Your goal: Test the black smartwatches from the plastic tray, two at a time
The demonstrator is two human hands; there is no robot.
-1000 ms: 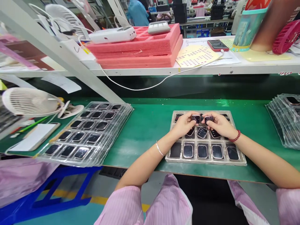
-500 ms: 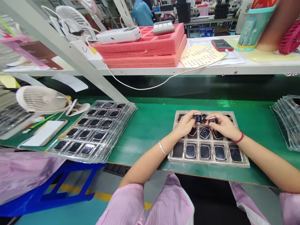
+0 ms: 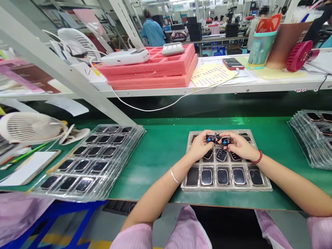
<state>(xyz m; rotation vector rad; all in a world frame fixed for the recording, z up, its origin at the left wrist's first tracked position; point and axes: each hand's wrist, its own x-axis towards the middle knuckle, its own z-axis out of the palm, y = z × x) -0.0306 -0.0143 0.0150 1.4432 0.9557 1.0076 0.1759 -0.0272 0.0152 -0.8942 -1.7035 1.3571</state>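
My left hand (image 3: 200,145) pinches a small square smartwatch body (image 3: 211,138) with a lit screen, and my right hand (image 3: 240,146) pinches a second one (image 3: 226,140). The two watches are held close together above the upper part of a clear plastic tray (image 3: 226,188). That tray lies on the green bench and holds rows of dark-faced watches in metal-edged pockets, such as one in the front row (image 3: 222,176). My fingers hide the top row of the tray.
A stack of clear trays with dark watches (image 3: 135,141) lies to the left, and another stack (image 3: 306,145) at right. A white fan (image 3: 28,128) stands at far left. Pink foam trays (image 3: 153,71) sit on the shelf above. Blue-sleeved person (image 3: 153,33) stands beyond.
Both watches have drawn closer together in my fingers, and their screens now face up more. The whole view has tilted and shifted, showing more of the room beyond the shelf.
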